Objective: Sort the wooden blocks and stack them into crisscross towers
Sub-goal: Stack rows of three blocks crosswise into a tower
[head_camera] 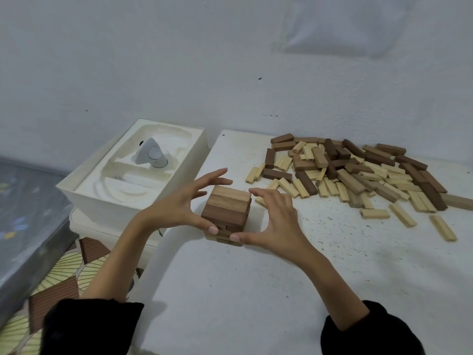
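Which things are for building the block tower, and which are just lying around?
For the job: block tower, pile of loose blocks, left hand, right hand.
Just lying about: white box, grey gadget inside it.

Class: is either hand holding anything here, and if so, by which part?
Nothing is gripped. The left hand and right hand flank the block tower with fingers spread, and the thumb tips touch its lower near edge.
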{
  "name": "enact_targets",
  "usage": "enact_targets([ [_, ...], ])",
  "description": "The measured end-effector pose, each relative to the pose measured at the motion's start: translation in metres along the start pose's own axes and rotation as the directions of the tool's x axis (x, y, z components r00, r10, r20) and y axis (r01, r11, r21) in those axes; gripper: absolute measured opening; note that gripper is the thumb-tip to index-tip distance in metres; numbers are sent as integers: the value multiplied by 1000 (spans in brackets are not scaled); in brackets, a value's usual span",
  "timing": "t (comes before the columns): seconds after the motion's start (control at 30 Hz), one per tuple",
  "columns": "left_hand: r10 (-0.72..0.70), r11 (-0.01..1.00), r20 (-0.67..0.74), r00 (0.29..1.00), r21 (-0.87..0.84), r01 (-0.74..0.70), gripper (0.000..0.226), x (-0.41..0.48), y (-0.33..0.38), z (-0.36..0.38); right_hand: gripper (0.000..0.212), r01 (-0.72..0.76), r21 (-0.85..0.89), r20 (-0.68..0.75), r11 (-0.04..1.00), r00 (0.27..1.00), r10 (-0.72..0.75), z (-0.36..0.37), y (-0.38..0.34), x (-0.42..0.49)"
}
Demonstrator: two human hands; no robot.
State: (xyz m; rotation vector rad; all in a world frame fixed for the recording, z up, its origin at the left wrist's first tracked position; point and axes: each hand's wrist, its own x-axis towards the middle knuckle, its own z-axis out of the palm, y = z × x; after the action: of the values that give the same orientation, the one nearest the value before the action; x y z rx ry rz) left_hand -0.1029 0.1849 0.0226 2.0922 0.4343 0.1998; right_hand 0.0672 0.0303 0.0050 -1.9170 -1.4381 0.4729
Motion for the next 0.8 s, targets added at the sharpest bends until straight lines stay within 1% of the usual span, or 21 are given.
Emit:
enact_targets([
  [0.13,4,997,-12,1000,-79,-5,105,4,-1,5,80,0,41,22,999,1000,-1,0,1,1],
  [0.37,28,995,-48,998,-89,-32,97,6,0,9,77,10,69,78,998,997,-16,-4,3,7],
  [0.57,32,995,-49,998,-94,-36,95,5,2,12,80,13,70,113,997,993,-21,-5,4,7],
  [0.67,29,995,-48,998,-98,-34,96,6,2,13,83,10,94,107,995,994,-20,-5,2,5],
  [0.73,33,994,-39,999,-99,-37,99,5,2,13,91,-2,124,119,992,993,-13,-4,1,3],
  [0.8,24,994,-33,999,-109,-28,108,2,0,13,104,-55,190,137,980,990,29,-1,0,-1],
])
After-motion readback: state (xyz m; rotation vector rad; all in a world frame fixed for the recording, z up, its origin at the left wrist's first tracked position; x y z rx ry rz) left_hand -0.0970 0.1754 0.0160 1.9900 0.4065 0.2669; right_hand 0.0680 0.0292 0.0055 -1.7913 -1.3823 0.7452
